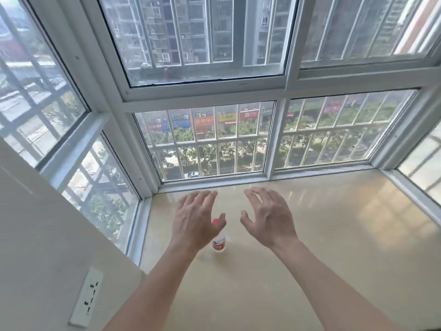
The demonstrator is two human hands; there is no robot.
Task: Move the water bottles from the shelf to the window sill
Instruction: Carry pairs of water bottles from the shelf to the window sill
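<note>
The water bottle (pixel 219 243) is standing upright on the window sill (pixel 322 235), toward its left side and well back from the glass. It is small and clear, and it is wearing a red cap and a red and white label. I am looking down at it through the head camera. My left hand (pixel 195 220) is hanging over it with the fingers spread wide and is gripping nothing. Its thumb is covering part of the red cap, and I cannot tell if they are touching. My right hand (pixel 269 220) is floating just to the right of the bottle, loose and holding nothing. The window (pixel 205 142) is showing white bars and green trees outside. A white wall socket (pixel 86 296) is sitting on the wall (pixel 43 235) at the left.
</note>
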